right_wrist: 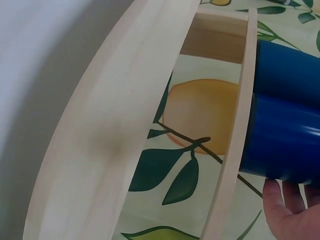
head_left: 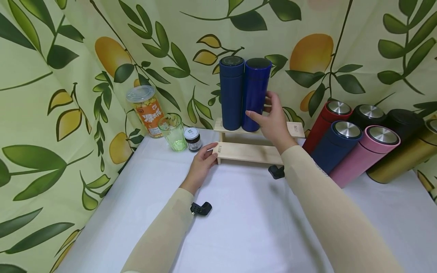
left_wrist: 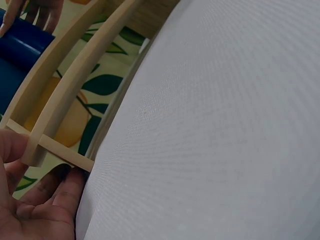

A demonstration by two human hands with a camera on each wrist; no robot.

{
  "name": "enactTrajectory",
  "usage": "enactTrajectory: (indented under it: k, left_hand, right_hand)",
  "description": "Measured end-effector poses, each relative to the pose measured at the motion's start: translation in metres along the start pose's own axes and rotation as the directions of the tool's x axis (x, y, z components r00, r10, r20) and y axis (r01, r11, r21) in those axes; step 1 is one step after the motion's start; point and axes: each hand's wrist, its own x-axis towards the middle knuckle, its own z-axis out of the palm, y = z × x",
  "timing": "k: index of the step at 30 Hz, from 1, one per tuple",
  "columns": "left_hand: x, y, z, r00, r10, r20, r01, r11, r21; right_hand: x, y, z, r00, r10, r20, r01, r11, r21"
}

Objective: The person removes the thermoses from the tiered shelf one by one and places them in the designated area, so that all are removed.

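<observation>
A two-step wooden rack [head_left: 250, 153] stands against the curtain at the back of the table. My left hand [head_left: 202, 165] grips the left end of its lower step, as the left wrist view also shows at the wooden frame [left_wrist: 65, 150]. On the upper step, a matte navy thermos [head_left: 232, 94] and a glossy blue thermos [head_left: 256, 91] stand upright side by side. My right hand [head_left: 273, 119] holds the glossy one low on its right side, thumb in front and fingers behind. Its fingertips [right_wrist: 272, 192] meet the blue wall in the right wrist view.
At right several more thermoses stand close together, including a red one [head_left: 327, 123], a pink one [head_left: 367, 155] and a gold one [head_left: 406, 151]. Left of the rack are a snack tub [head_left: 148, 113], a green glass [head_left: 172, 132] and a small dark jar [head_left: 192, 139]. A leaf-patterned curtain [head_left: 164, 22] hangs behind.
</observation>
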Motion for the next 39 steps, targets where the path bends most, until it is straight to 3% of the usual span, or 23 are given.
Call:
enactTrajectory:
  k: [8,23,39]
  left_hand:
    - [0.0,0.0,0.0,1.0,0.013,0.009,-0.013,1.0,-0.004]
    - [-0.002,0.001,0.0,1.0,0.003,0.004,-0.003,1.0,0.017]
    - [-0.004,0.003,0.002,1.0,0.002,-0.011,-0.002,1.0,0.015]
  right_hand:
    - [-0.012,-0.002,-0.004,1.0,0.012,-0.012,-0.012,1.0,-0.011]
    - [-0.053,-0.005,-0.012,0.993,-0.114,0.034,0.112,0.992,0.057]
    - [-0.107,0.0,-0.026,0.994,-0.101,0.042,0.1,0.995,0.023]
